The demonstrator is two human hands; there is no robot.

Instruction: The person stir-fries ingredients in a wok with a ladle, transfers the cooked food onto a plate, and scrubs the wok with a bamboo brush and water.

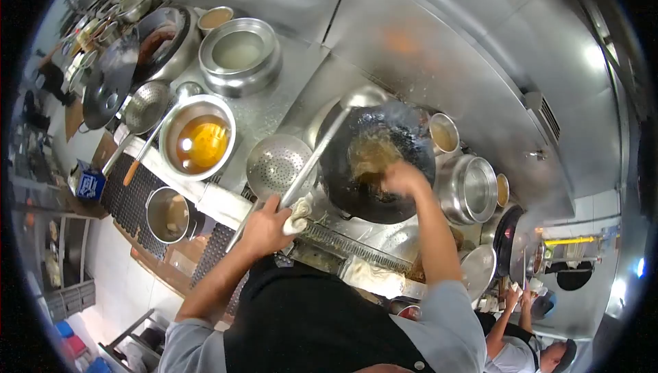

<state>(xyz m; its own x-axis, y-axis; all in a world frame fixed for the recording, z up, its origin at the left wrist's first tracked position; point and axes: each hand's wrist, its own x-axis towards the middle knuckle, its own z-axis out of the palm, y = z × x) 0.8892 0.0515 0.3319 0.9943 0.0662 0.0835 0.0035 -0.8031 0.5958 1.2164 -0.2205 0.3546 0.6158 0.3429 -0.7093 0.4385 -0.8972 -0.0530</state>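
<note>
My left hand is closed around the handle of a long metal ladle, with a white cloth bunched beside the fingers. The ladle's bowl rests over the far rim of a dark wok. My right hand is low over the wok, its fingers smeared by motion. Below it in the wok is a blurred brownish mass, too indistinct to name. Left of the wok lies a round perforated strainer, its handle running close to my left hand.
A steel bowl of orange-yellow liquid and a lidless steel pot stand at left. More pots line the right side. A bucket sits lower left. Another person works at far right.
</note>
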